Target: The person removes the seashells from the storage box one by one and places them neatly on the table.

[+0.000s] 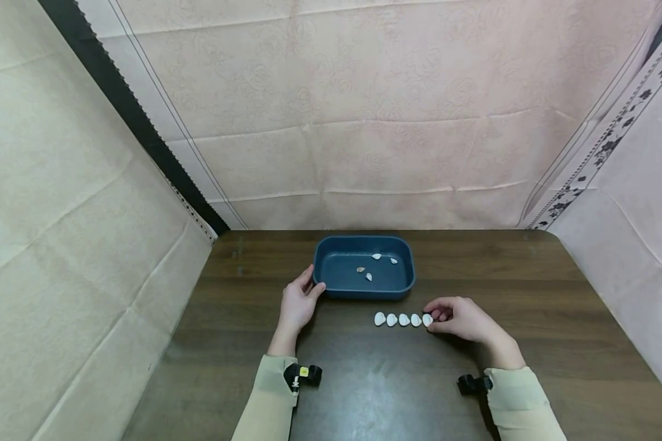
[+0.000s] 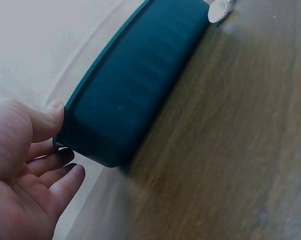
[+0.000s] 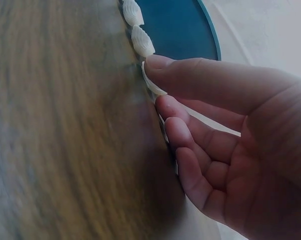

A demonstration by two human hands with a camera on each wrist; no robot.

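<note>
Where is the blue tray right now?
In the head view, the blue tray sits near the far edge of the wooden table, beyond the row of five white shells, with the left hand gripping its left end.

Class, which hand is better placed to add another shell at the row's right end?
Probably the right hand, which pinches the shell at that end; the left hand holds the blue tray.

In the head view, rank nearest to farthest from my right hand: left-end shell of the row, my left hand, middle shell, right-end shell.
1. Right-end shell, pinched by the right hand.
2. Middle shell, left of that one.
3. Left-end shell, farther left in the row.
4. Left hand, far left, gripping the blue tray.
</note>
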